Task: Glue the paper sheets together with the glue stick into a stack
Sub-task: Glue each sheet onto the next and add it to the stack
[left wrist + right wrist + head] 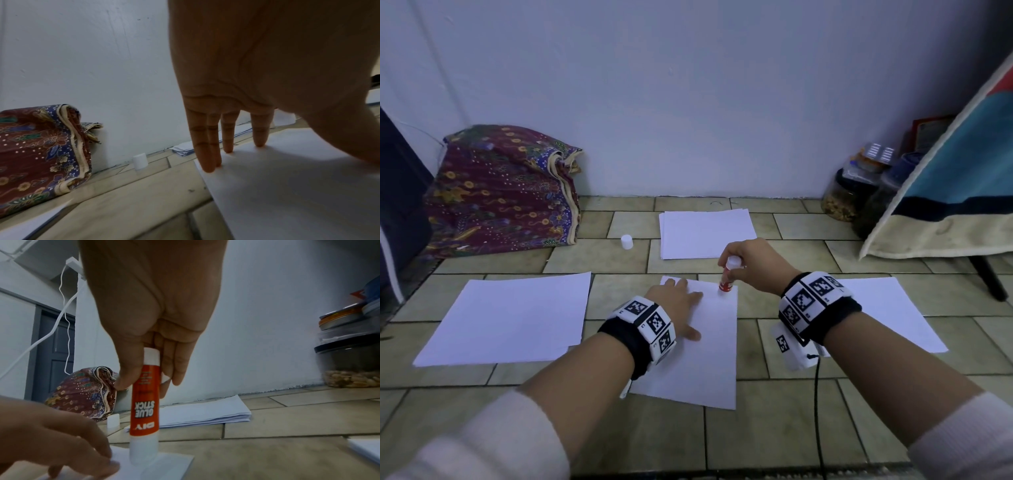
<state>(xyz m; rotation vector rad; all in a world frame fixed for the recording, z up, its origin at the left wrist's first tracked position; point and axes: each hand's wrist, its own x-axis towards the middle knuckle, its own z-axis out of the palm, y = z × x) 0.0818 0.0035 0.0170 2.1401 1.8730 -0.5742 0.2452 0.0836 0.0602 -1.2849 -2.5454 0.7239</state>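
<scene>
Your right hand [751,265] pinches the glue stick [728,275] between thumb and fingers, gripping its upper half. The stick is upside down, label inverted in the right wrist view, glue end pressed on the far right corner of the centre sheet [705,359]. It stands nearly upright, tilted slightly.

Your left hand [676,303] lies flat on the same sheet near its far left corner, fingers straight and a little spread, thumb out to the side; it holds nothing. In the left wrist view the fingertips [207,167] touch the paper right at the far edge.

The centre sheet lies on the tiled floor [619,438] directly in front of you. More paper around it: a left sheet [510,318] just beside the centre one, a right sheet [887,315] partly hidden behind your right wrist, and a paper stack [705,233] farther away near the wall. The right wrist view shows that stack is several sheets thick.

The white cap [626,241] stands on the floor left of the paper stack, well apart from the glue stick.

A folded patterned cloth [500,195] rests against the wall at far left. Jars [852,192] sit in the far right corner.
</scene>
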